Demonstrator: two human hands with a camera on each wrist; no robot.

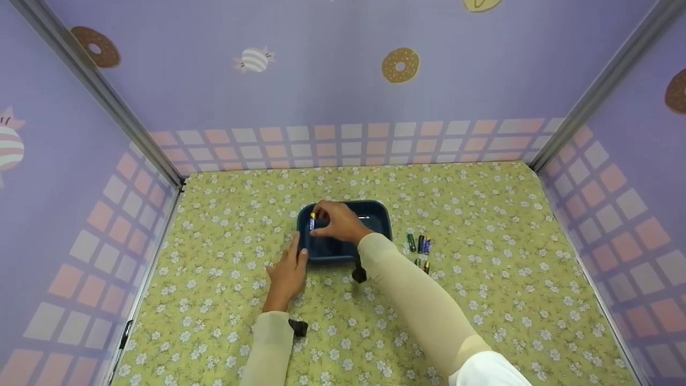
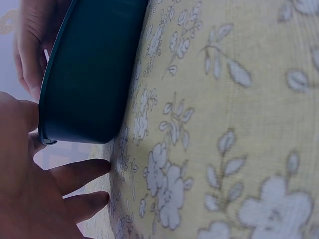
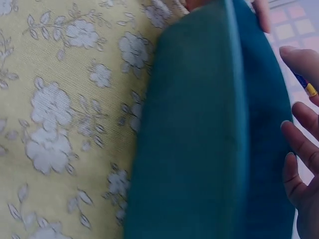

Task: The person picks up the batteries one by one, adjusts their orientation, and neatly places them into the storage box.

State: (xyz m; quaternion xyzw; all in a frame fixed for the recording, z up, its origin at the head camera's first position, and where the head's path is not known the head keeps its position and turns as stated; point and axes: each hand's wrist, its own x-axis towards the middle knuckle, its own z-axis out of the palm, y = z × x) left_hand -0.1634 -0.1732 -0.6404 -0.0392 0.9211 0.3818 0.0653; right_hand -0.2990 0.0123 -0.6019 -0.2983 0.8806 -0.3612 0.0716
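A dark blue rectangular basin [image 1: 327, 251] stands on the flowered cloth in the head view. Above its left part my right hand [image 1: 343, 222] pinches a blue battery with a yellow end [image 1: 312, 222] between thumb and fingers. The right wrist view shows the same battery [image 3: 309, 88] partly hidden by the thumb, while the other fingers are spread over the basin. My left hand [image 1: 288, 273] touches the basin's left rim, its fingers mostly straight in the left wrist view. The right hand covers part of the basin's inside.
Right of the basin lie several batteries: a green one [image 1: 411, 242], a dark one [image 1: 421, 244], a blue one [image 1: 427, 246] and smaller ones [image 1: 426, 267] nearer me. Purple patterned walls [image 1: 332, 96] enclose the flowered cloth [image 1: 225, 225] at the back and sides.
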